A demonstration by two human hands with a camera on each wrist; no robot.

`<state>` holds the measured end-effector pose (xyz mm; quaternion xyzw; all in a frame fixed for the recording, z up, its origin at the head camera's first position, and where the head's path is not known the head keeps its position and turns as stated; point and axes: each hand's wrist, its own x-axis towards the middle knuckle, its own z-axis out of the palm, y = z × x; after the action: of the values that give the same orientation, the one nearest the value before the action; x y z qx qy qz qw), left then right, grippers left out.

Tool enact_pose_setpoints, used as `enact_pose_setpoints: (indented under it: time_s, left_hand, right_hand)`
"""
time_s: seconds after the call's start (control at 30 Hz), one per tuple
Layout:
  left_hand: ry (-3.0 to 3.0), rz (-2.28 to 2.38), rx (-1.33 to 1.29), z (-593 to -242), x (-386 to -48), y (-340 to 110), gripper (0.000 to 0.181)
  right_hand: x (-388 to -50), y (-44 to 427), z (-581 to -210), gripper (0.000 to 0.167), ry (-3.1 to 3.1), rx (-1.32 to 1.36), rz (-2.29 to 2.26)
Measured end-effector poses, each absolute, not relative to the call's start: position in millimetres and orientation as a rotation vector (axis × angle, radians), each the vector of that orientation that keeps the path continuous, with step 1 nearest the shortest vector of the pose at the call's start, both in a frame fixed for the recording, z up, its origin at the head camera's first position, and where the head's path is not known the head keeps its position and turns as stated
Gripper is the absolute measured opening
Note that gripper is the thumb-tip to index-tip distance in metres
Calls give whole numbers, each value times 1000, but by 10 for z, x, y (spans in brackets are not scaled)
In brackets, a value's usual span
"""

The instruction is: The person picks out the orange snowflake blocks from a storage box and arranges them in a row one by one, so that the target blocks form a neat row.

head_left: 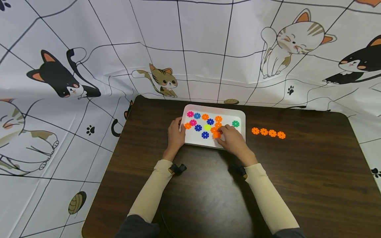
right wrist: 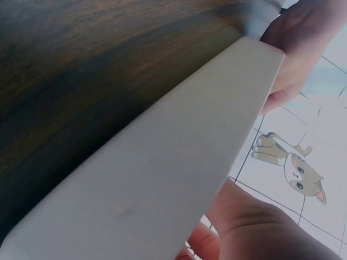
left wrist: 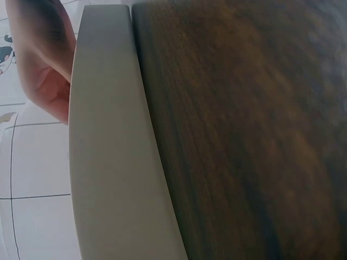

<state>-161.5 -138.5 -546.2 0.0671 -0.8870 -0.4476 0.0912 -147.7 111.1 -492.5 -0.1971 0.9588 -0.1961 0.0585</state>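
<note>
A white tray on the table holds several small notched plastic discs in pink, blue, orange, yellow and green. My left hand grips the tray's left rim, the thumb near the inner side. In the left wrist view the tray's outer wall hides part of that hand. Over the tray's front right part, my right hand pinches an orange disc between thumb and fingers. More orange discs lie close by. The right wrist view shows the tray wall hiding the right fingertips.
Right of the tray, a row of several orange discs lies on the dark wooden table. A green disc sits near the tray's right wall. A white cat-print sheet hangs behind the table.
</note>
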Motion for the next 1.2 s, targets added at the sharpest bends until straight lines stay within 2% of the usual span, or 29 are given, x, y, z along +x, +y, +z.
enact_pose_setpoints:
  time_s: [0.4, 1.2]
  left_hand:
    - [-2620, -1360, 208, -5454, -1604, -1389, 36]
    - [-2624, -1377, 207, -5465, -1623, -1386, 36]
  right_hand:
    - [-1439, 1336, -4880, 36, 2978, -553, -658]
    - [-1414, 1952, -4814, 39, 3043, -355, -763]
